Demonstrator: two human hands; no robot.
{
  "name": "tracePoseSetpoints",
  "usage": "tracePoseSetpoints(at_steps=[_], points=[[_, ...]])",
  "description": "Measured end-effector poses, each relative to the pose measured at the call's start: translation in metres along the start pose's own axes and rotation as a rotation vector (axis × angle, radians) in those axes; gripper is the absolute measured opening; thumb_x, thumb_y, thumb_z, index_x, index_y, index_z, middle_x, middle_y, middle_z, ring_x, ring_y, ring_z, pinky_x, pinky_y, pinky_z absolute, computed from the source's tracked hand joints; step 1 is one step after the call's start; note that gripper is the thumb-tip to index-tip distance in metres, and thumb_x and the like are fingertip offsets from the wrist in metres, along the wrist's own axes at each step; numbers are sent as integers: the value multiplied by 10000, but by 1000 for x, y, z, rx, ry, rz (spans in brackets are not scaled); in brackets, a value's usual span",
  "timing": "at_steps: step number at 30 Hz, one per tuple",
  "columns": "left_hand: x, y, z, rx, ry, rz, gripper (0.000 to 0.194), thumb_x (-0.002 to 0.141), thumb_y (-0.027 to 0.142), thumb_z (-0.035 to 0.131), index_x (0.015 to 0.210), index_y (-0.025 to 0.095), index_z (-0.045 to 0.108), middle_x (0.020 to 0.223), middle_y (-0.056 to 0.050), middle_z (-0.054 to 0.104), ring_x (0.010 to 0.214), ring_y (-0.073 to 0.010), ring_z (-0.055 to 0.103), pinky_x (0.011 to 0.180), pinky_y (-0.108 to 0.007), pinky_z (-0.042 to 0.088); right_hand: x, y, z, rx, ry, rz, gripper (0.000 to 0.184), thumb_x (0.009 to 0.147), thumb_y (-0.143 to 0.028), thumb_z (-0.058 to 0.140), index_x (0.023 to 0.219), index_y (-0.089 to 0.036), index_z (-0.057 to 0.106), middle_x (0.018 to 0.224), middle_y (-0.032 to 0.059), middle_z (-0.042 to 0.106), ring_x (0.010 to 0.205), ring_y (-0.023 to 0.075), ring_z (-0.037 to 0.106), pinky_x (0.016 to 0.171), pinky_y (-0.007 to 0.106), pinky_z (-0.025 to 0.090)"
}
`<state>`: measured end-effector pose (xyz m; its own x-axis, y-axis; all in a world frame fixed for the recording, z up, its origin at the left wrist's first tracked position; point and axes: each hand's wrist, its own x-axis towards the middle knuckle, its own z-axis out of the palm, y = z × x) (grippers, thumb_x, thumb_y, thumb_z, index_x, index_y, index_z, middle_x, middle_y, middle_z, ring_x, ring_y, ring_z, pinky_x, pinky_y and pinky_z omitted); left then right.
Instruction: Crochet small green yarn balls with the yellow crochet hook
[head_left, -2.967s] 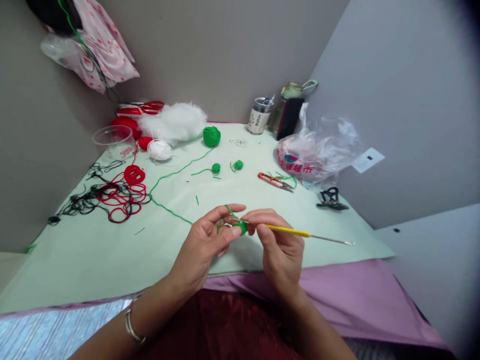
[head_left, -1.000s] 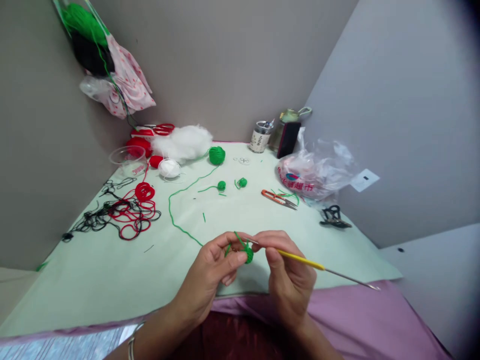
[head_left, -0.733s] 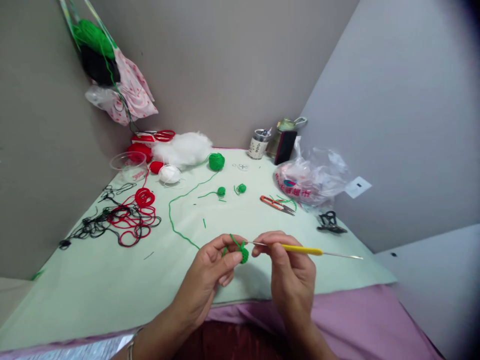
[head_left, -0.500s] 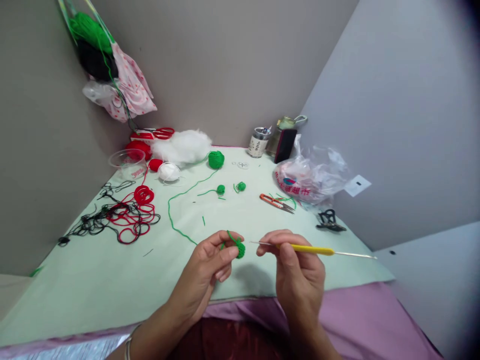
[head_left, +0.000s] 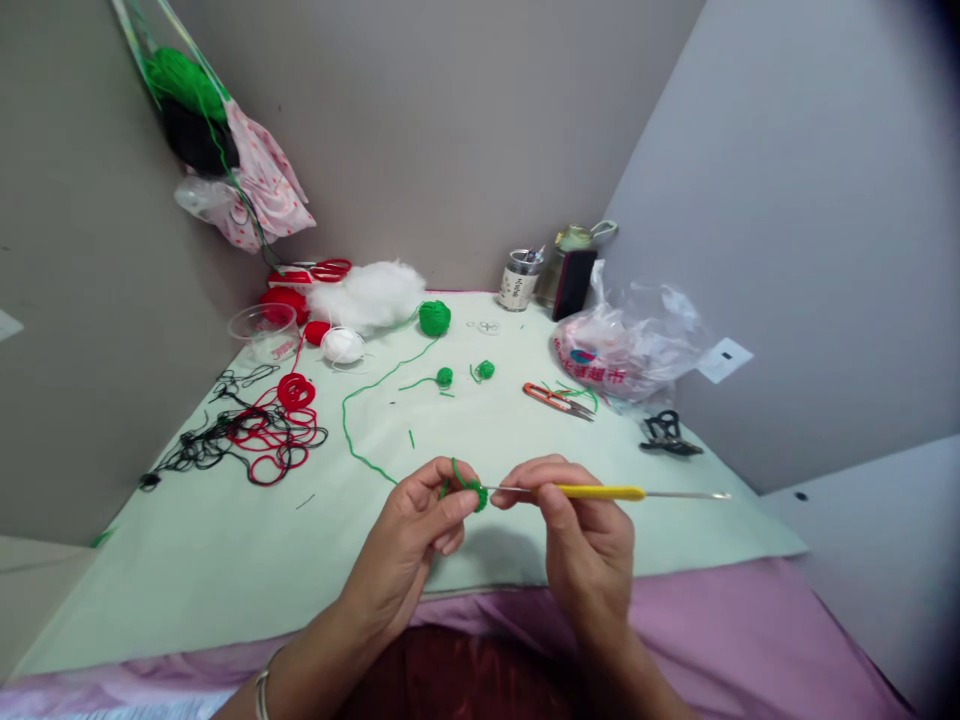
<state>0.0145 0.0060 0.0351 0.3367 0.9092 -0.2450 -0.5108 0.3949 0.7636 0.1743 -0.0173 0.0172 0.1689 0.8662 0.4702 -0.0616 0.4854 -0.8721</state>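
Between the thumb and fingers of my left hand (head_left: 431, 515) is a small green crochet piece (head_left: 481, 496). A strand of green yarn (head_left: 367, 462) runs from this hand back across the table to a green yarn ball (head_left: 435, 318). My right hand (head_left: 581, 525) is closed round a crochet hook with a yellow handle (head_left: 600, 492), held level. Its thin left tip meets the green piece; whether it has passed into a stitch I cannot tell. Two small green crocheted balls (head_left: 445, 377) lie beyond my hands.
Orange thread snips (head_left: 556, 400) lie at the right, before a plastic bag (head_left: 630, 345) and a black claw clip (head_left: 667, 435). Tangled red and black yarn (head_left: 270, 430) spreads at the left. White stuffing (head_left: 375, 295), a clear cup (head_left: 264, 330) and a pen holder (head_left: 519, 280) stand behind.
My right hand has moved left, bringing the hook's tip from a short gap away up to the green crochet piece. The left hand keeps its hold. The view has shifted slightly.
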Motion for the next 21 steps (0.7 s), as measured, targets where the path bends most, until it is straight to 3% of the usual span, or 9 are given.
tracePoseSetpoints(at_steps=[9,17,21], points=[[-6,1,11,66,7,21,292,717,329,941,839,146,749,709,41,542,520,-30,318,508,-197,237,-2,-6,-6,19,6,-11,211,1068,-232,573,1005,-254,774,892,11,743,792,146,754,750,276,633],[-3,-6,19,241,-6,100,363,721,443,914,811,150,720,677,36,569,529,-59,349,526,-235,251,1,-22,-17,-138,-26,-150,244,1050,-251,581,902,-232,774,799,31,745,758,159,717,693,254,577],[4,-16,19,310,-57,85,473,682,548,932,801,149,709,629,46,551,489,-52,341,514,-239,225,0,-24,-32,-76,-11,-60,281,1032,-358,630,845,-222,790,772,57,731,747,189,696,714,302,559]])
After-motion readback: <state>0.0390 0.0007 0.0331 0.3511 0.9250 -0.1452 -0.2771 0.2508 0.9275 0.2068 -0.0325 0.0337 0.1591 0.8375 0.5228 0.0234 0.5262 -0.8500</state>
